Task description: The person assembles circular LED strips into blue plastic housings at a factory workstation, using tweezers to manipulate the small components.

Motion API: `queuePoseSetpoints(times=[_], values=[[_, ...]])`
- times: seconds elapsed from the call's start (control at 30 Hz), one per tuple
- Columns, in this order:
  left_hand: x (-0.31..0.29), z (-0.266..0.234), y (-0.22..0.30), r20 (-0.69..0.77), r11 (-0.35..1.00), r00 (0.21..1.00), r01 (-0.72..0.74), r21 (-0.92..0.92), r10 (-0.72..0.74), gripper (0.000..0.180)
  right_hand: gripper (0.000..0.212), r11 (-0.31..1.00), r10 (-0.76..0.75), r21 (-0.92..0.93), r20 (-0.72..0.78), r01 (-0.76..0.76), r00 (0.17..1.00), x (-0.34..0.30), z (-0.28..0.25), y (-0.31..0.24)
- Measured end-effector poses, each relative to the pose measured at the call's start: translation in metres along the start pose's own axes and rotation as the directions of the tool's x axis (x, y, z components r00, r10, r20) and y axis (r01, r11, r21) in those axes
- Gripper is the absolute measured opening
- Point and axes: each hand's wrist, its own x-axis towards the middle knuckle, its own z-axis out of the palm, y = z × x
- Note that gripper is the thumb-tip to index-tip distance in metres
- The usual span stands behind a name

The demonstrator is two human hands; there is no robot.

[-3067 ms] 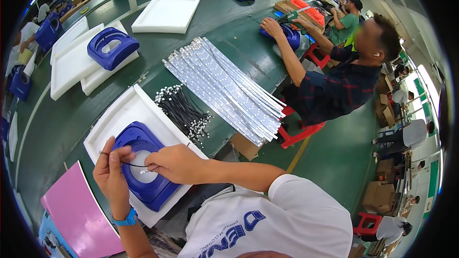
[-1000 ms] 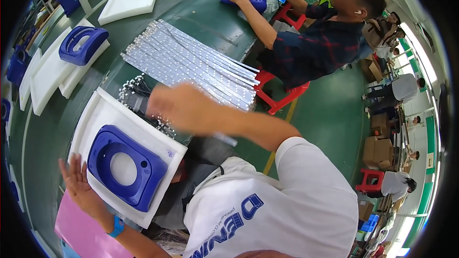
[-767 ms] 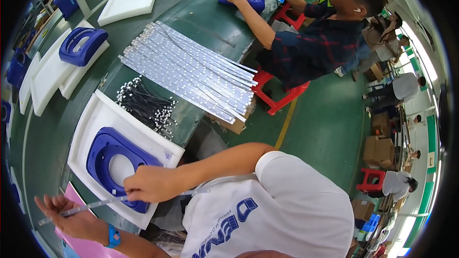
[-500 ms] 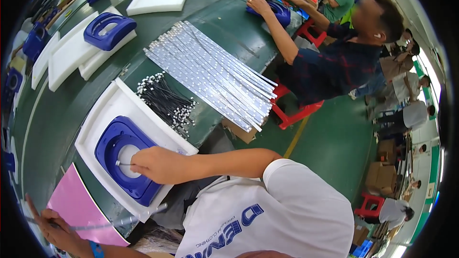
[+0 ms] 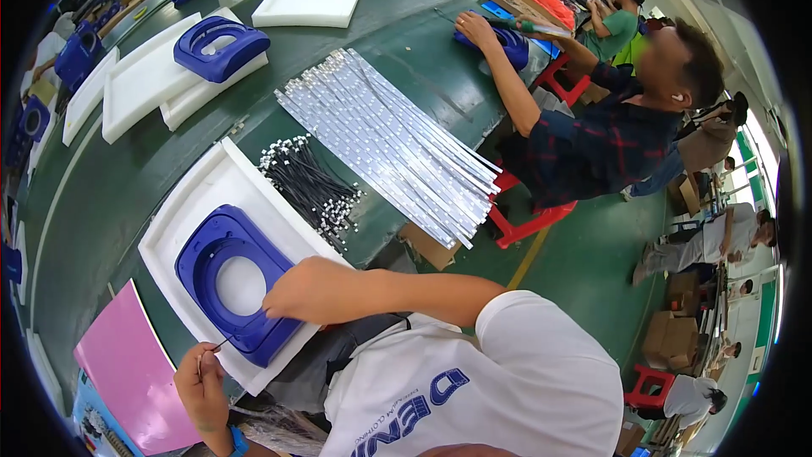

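A blue plastic housing [image 5: 201, 275] with a large round opening lies in a white foam tray [image 5: 169, 228] in front of me. Close to its lower left end, my left hand [image 5: 201, 385], with a blue wristband, pinches a thin black cable [image 5: 222, 343]. My right hand [image 5: 309, 292] is over the housing's right edge with its fingers closed; what they hold, if anything, is hidden. Beyond the tray lies a pile of black cables [image 5: 309, 186] with white connectors. Next to it, many silvery light strips [image 5: 389, 144] are spread side by side.
A pink sheet [image 5: 135, 372] lies left of the tray. Farther off, another blue housing [image 5: 220, 49] rests on stacked foam trays [image 5: 144, 89]. A co-worker [image 5: 600, 127] at the right works on a blue part with a green tool. A red stool [image 5: 529, 220] stands beside the table.
My left hand has come in from the far left to the housing's lower end and now pinches a cable. My right hand has drawn back rightward, and the white connector it held out no longer shows.
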Motion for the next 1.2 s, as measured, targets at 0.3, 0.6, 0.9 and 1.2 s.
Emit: queuePoseSetpoints(times=[0.3, 0.6, 0.9, 1.2], values=[[0.010, 0.018, -0.015, 0.139, 0.959, 0.990, 0.052, -0.278, -0.014, 0.020, 0.009, 0.184, 0.456, 0.940, 0.177, -0.287, 0.872, -0.004, -0.025, -0.011], [0.019, 0.022, -0.016, -0.173, 0.889, 0.984, -0.037, -0.457, -0.048, 0.032, 0.023, 0.126, 0.537, 0.923, 0.245, -0.364, 0.807, 0.011, -0.023, -0.014], [0.039, 0.031, -0.006, -0.045, 0.893, 0.997, -0.072, -0.444, 0.058, 0.036, 0.035, 0.385, 0.528, 0.837, 0.146, -0.389, 0.837, 0.013, -0.008, -0.004], [0.054, 0.042, 0.018, 0.199, 0.849, 0.979, 0.133, -0.512, -0.034, 0.027, 0.015, 0.415, 0.575, 0.827, 0.086, -0.380, 0.814, 0.015, 0.007, -0.010]])
